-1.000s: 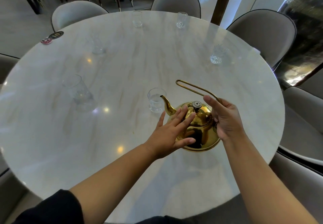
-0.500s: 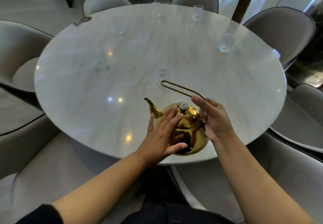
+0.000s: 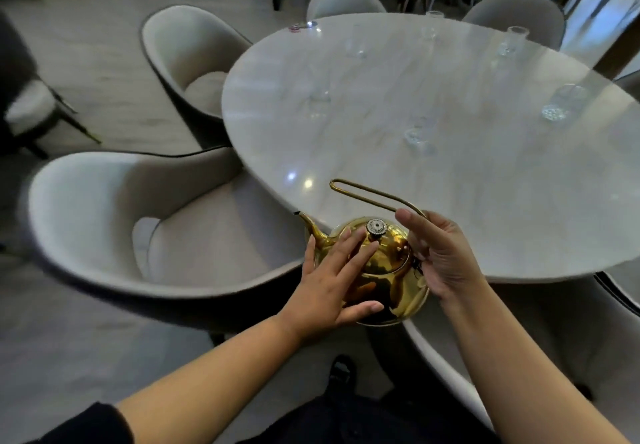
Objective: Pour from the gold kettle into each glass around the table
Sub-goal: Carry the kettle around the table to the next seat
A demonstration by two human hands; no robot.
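Gold kettle (image 3: 381, 270) held in the air at the near edge of the round marble table (image 3: 485, 184), spout pointing left toward a grey chair (image 3: 138, 229). Right hand (image 3: 446, 256) closed around the base of the looped wire handle, index finger extended. Left hand (image 3: 332, 287) flat against the kettle's body, fingers spread and uncurled, thumb beneath. Clear glasses stand apart on the tabletop; nearest glass (image 3: 417, 135) beyond the kettle. View motion-blurred.

Grey cushioned chairs (image 3: 145, 222) ring a round white marble table (image 3: 485, 180) on a grey floor (image 3: 86, 62); daylight enters through windows (image 3: 588, 3) far right.
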